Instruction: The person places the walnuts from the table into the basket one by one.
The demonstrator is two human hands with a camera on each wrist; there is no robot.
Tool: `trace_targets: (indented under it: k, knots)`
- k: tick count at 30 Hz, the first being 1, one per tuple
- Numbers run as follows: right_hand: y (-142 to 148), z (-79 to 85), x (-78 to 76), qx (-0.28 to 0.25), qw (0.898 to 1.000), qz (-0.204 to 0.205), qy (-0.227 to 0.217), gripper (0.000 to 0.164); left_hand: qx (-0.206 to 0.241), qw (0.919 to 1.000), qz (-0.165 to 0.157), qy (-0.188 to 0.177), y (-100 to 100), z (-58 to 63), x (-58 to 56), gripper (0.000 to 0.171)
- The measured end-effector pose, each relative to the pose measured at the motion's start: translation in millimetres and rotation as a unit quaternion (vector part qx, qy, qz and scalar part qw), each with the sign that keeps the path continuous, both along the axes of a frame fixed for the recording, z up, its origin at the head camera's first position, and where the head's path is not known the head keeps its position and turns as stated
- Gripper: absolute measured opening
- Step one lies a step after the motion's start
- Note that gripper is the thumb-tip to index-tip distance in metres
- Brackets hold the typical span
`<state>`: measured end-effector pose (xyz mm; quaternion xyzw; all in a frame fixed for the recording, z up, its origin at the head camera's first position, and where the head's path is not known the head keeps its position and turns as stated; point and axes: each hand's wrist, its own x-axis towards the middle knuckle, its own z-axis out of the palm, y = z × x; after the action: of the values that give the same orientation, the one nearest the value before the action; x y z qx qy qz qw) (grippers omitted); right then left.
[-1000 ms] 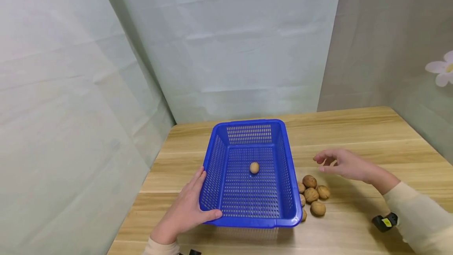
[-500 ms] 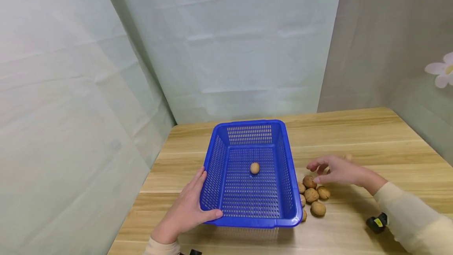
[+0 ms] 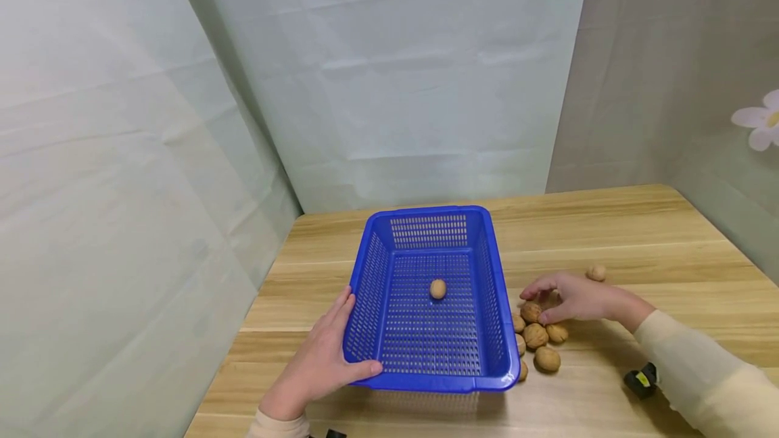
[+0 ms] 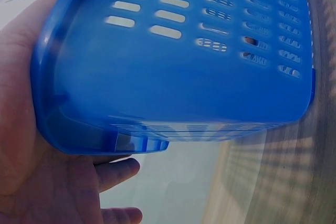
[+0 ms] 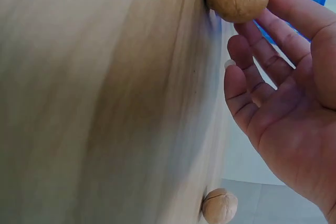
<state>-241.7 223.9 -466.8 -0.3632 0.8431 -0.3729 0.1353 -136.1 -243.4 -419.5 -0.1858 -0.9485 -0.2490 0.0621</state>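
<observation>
A wooden table (image 3: 621, 222) bears a blue basket (image 3: 426, 382); the left hand (image 3: 319, 360) lies spread at its near-left corner. The right hand (image 3: 575, 299) curves over a dark walnut (image 3: 530, 312) beside the basket; whether it pinches cannot be told. An off-centre grasp could send neighbouring walnuts (image 3: 535, 336) rolling.

Blue plastic basket (image 3: 433, 382) with one walnut (image 3: 437, 288) inside, more walnuts (image 3: 535, 336) beside it
The basket stands upright at lower centre of the head view, slotted in walls and floor, its near left corner touched by the left hand (image 3: 322, 357). The pale tan nut inside lies near mid-floor. Unshelled brown ones cluster against its right side, some partly hidden; the right hand (image 3: 578, 297) has thumb and fingers about the darkest walnut (image 3: 531, 312), grip unclear. A lone walnut (image 3: 596, 273) lies apart, farther right and higher in frame.
</observation>
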Motion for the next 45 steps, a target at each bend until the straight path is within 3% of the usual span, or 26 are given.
trace_targets:
  k: [10,15,19,23,30,36,45]
  knots:
    - [-6.1,-0.5,-3.7,0.024,0.999,0.008,0.022,0.047,0.001,1.0,0.005,-0.007,-0.4,-1.0,0.3,0.116]
    - [-6.7,-3.1,-5.8,0.017,1.0,0.001,0.001,0.044,-0.002,1.0,0.003,0.004,-0.4,-2.4,0.2,0.116]
    - [-6.6,-3.8,-6.9,0.014,1.0,-0.015,-0.011,0.042,-0.001,0.9999,0.001,0.011,0.0,-2.3,0.4,0.116]
    - [-3.6,0.8,-6.6,0.027,0.999,-0.043,0.005,0.043,-0.003,0.9999,0.001,0.014,0.6,-1.6,1.0,0.117]
    - [2.6,27.9,-7.1,-0.007,0.996,-0.077,0.033,0.041,-0.004,0.9999,0.004,0.008,0.4,0.0,2.0,0.118]
    - [0.3,64.7,-6.7,0.004,0.993,-0.116,0.036,0.048,0.0,1.0,0.006,0.0,0.5,1.1,2.6,0.117]
    - [-28.2,107.3,-15.6,-0.016,0.993,-0.102,0.058,0.046,-0.003,1.0,0.002,-0.002,0.0,0.4,0.9,0.117]
